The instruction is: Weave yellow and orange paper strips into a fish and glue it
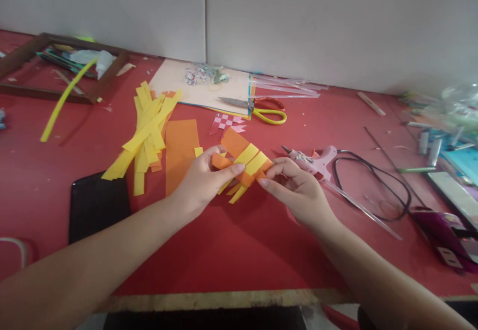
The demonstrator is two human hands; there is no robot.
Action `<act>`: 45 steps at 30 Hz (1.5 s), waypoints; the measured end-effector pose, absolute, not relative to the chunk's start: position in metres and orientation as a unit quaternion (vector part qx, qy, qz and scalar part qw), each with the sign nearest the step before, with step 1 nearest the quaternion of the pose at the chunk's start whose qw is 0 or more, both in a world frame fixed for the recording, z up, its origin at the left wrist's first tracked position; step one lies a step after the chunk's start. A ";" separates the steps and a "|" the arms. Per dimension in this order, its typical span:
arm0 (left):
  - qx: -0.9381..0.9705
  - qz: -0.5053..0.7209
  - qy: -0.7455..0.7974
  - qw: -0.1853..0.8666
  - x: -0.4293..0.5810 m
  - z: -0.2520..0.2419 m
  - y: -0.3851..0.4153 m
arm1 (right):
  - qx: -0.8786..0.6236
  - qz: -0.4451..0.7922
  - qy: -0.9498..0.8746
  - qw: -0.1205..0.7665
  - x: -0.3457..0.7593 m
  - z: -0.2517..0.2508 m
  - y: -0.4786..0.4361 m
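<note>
Between my hands, above the red table, is a piece of orange and yellow paper strips woven together [248,160]. My left hand [205,180] pinches its left side, thumb on top, near a curled orange strip. With thumb and fingertips, my right hand [295,185] grips an orange strip at its right edge. Loose yellow ends hang below the weave. Behind it lies a small pink and white checkered woven paper fish [227,121]. An orange paper sheet [182,146] rests beside my left hand, and a pile of yellow paper strips [149,131] is further left.
A pink glue gun [317,163] with a black cord lies right of my right hand. Scissors [261,108] rest partly on pale paper sheets [168,81]. A black phone-like slab [97,205] is under my left forearm's far side. A brown frame [85,96] stands back left.
</note>
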State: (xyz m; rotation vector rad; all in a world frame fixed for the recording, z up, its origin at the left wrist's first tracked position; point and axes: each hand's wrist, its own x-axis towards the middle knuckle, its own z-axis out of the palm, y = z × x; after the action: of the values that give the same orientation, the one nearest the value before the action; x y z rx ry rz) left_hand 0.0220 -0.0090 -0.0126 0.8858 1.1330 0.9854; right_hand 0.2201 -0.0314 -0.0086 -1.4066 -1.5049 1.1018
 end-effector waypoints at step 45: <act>0.354 0.426 0.487 0.675 0.023 -0.017 -0.008 | -0.534 0.526 -0.490 0.446 0.219 -0.012 -0.032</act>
State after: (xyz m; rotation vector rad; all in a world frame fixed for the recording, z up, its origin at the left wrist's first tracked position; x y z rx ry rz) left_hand 0.0234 -0.0084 -0.0167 0.7964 1.0953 0.9592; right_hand 0.2189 -0.0319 -0.0115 -1.3228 -1.2130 1.3018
